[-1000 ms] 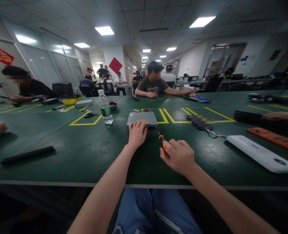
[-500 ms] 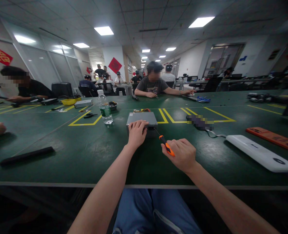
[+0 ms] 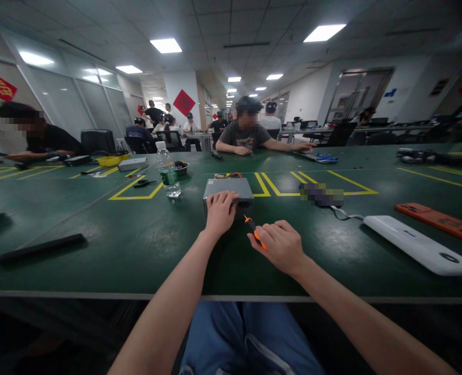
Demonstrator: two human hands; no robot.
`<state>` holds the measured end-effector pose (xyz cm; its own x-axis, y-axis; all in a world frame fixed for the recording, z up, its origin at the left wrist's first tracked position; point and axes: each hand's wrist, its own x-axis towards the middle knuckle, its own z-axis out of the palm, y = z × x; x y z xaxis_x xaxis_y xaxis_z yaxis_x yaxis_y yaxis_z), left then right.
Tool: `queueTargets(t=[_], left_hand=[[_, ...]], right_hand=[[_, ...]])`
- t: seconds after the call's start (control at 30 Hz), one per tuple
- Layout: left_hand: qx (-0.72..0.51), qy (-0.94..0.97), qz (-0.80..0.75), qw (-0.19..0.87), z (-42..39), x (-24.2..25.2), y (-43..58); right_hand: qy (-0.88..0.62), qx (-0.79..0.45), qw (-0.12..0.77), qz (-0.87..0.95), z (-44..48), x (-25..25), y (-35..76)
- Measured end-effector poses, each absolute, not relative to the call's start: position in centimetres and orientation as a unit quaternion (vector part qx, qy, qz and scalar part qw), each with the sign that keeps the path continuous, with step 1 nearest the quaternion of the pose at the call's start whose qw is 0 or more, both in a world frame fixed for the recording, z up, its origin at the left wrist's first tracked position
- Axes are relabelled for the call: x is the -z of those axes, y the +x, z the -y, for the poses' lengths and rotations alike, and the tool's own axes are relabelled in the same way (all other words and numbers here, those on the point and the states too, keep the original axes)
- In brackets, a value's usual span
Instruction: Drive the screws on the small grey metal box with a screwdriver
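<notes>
A grey metal power supply (image 3: 234,184) sits on the green table in front of me, with coloured wires (image 3: 231,175) at its far side. My left hand (image 3: 220,212) grips its near edge, the fingers lying over the top. In my right hand (image 3: 281,246) is an orange and black screwdriver (image 3: 250,225), fingers wrapped round the handle. Its tip points up and left at the power supply's near face, close to the dark socket (image 3: 245,204). Whether the tip touches the face I cannot tell. My left palm hides part of that face.
A water bottle (image 3: 169,172) stands left of the power supply, near a black bowl (image 3: 182,167). A black bar (image 3: 41,249) lies at left. To the right are a white power bank (image 3: 418,244) and an orange phone (image 3: 441,221). A person (image 3: 244,133) sits opposite.
My right hand has shifted left with the screwdriver, whose tip now sits lower and further left. My left hand and the power supply have stayed nearly still.
</notes>
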<state>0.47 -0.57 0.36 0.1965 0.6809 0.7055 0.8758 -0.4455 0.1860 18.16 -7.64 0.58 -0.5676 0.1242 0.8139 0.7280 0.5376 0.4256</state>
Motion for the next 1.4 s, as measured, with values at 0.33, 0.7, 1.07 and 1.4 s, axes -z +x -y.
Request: queueTargets(t=[0.33,0.7,1.07,1.4], left_hand=[[0.374,-0.765,0.508,0.131,0.6,-0.4,0.4],[0.376,-0.763,0.509,0.13,0.5,-0.3,0.4],[0.369,-0.763,0.513,0.133,0.4,-0.3,0.4],[0.374,-0.763,0.509,0.137,0.5,-0.2,0.4]], right_hand=[[-0.278,0.39,0.375,0.794,8.0,-0.5,17.6],[-0.277,0.354,0.398,0.8,7.6,0.1,17.8],[-0.341,0.281,0.483,0.756,7.2,-0.6,18.3],[-0.237,0.327,0.369,0.837,8.2,0.2,17.2]])
